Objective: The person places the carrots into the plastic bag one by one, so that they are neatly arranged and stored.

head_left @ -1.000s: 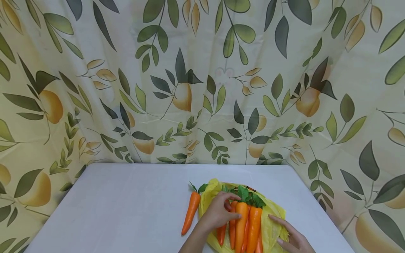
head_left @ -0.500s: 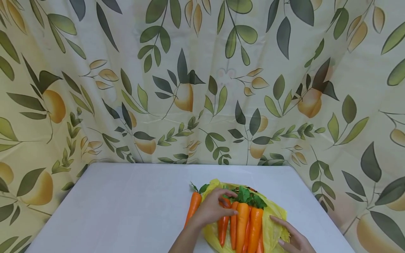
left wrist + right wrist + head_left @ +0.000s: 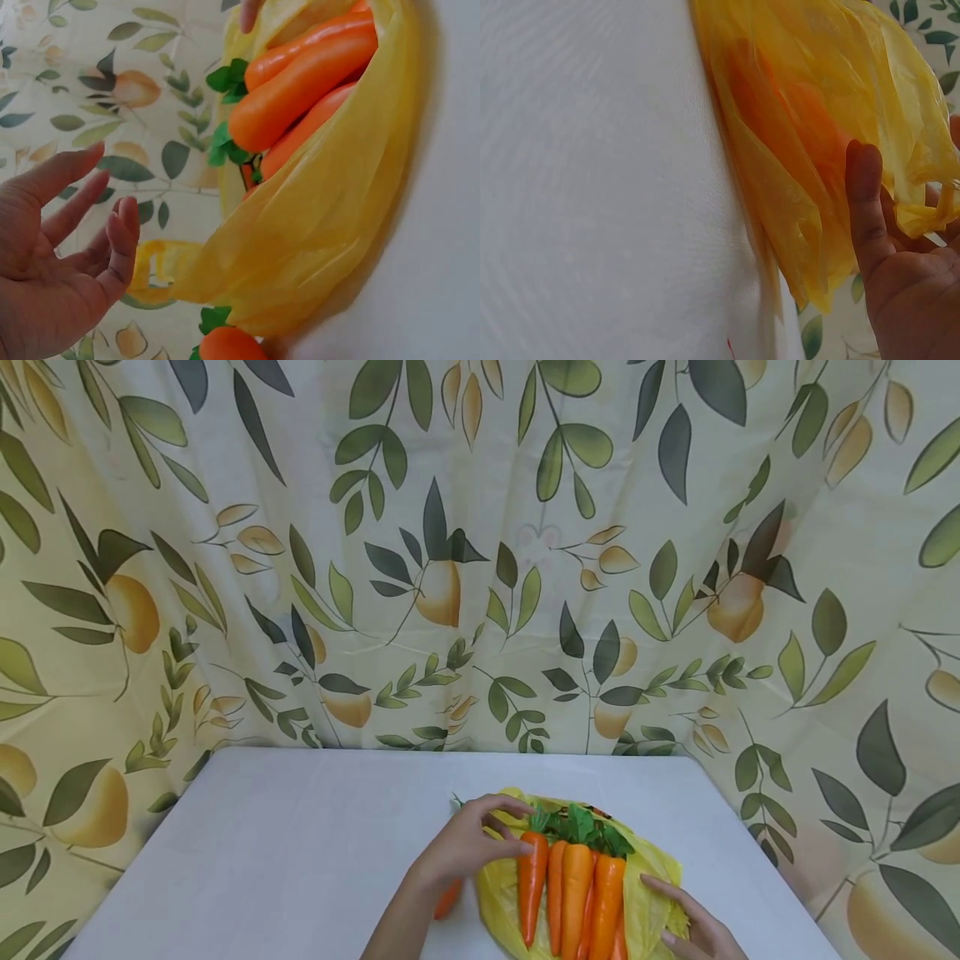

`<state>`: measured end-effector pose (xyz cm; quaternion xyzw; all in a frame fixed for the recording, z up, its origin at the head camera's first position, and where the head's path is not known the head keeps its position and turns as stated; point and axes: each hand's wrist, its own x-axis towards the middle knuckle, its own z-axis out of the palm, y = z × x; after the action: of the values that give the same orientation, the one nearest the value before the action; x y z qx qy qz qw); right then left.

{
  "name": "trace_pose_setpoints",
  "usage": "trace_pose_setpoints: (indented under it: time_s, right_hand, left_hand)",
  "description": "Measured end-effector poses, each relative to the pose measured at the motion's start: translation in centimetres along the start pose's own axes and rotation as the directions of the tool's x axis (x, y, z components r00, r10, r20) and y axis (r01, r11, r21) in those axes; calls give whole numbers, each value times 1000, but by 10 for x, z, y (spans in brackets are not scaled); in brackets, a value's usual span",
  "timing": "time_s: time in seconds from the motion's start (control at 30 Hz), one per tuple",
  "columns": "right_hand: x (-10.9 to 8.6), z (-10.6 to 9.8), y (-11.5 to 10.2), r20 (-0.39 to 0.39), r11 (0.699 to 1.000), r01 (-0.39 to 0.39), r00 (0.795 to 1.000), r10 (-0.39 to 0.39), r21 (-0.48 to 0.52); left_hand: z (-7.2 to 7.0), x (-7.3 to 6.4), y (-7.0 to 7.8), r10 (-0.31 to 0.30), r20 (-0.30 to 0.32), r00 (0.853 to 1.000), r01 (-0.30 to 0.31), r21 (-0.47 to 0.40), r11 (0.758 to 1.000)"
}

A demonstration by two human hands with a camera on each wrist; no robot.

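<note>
Several orange carrots (image 3: 576, 893) with green tops (image 3: 581, 822) lie side by side in a yellow plastic bag (image 3: 495, 902). My left hand (image 3: 468, 843) hovers at the bag's left side with fingers loosely bent; its thumb overlaps the leftmost carrot (image 3: 534, 877) in the head view. In the left wrist view that hand (image 3: 67, 255) holds nothing and stands apart from the bag. Beside the bag, a loose carrot (image 3: 448, 900) is mostly hidden behind the left hand. My right hand (image 3: 705, 927) touches the bag's right side, fingers fairly straight, thumb against the plastic (image 3: 817, 225).
A white table (image 3: 300, 843) bears the bag and the loose carrot. Behind it hangs a curtain (image 3: 480, 568) printed with leaves and fruit. A looped bag handle (image 3: 161, 266) sticks out near my left hand in the left wrist view.
My left hand has moved left, off the carrots in the bag, uncovering the leftmost one and covering more of the loose carrot. My right hand stays at the bag.
</note>
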<state>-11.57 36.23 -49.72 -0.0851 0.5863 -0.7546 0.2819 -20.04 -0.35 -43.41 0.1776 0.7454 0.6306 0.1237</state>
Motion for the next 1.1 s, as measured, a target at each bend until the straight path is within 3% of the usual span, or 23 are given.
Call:
trace_pose_setpoints:
  time_s: [0.37, 0.53, 0.63, 0.83, 1.1]
  right_hand:
    - [1, -1, -1, 34, 1000, -15, 999, 14, 21]
    - [1, -3, 0, 34, 1000, -11, 999, 11, 4]
    - [2, -3, 0, 18, 1000, -20, 1000, 20, -6]
    - [0, -4, 1, 4, 999, -33, 999, 33, -21]
    - [1, -2, 0, -5, 1000, -28, 1000, 28, -2]
  left_hand:
    - [-27, -4, -10, -21, -125, 992, 23, 15, 1000]
    - [-35, -5, -18, -17, -146, 989, 19, 13, 1000]
    - [-38, -5, -24, -45, -158, 986, 47, 8, 999]
    - [-41, -2, -39, -106, -149, 983, 100, -45, 994]
    - [-49, -5, -59, -127, -100, 987, 112, -145, 983]
